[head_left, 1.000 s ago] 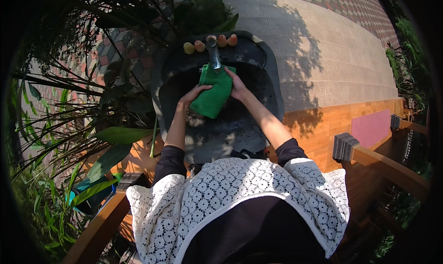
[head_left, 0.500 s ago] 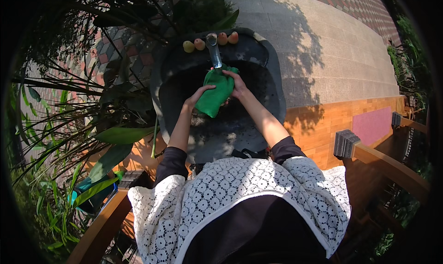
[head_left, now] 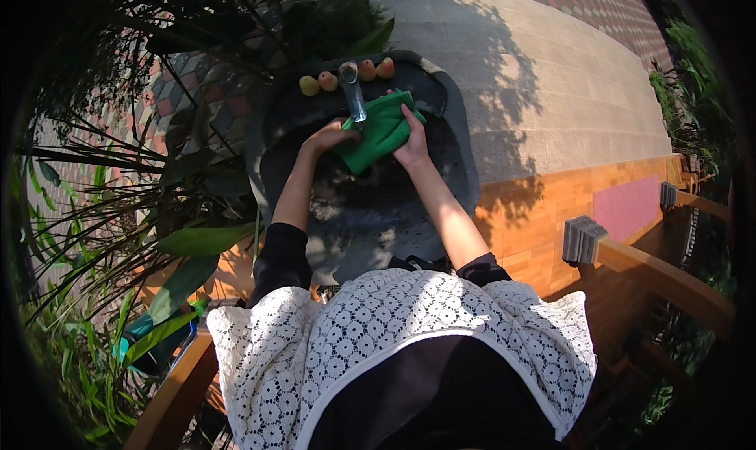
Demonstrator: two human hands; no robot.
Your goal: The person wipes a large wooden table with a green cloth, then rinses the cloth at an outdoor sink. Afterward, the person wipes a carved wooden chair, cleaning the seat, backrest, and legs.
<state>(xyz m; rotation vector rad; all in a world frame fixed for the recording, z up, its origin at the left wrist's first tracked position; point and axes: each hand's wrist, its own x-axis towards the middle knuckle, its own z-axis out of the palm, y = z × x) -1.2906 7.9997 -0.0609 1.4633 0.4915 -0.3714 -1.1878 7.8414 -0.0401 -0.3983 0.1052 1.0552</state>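
The left hand [head_left: 329,137] and right hand [head_left: 413,143] are gripping opposite sides of a green cloth [head_left: 379,137], apparently steadying it by the faucet [head_left: 353,100] spout, above the dark grey washbasin [head_left: 356,249].

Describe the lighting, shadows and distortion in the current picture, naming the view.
Head view: ragged shadow across the pale paving; head view: bright glints on the faucet; head view: deep shade in the sink around the green cloth; head view: the paving's far edge curves, and the corners go black.
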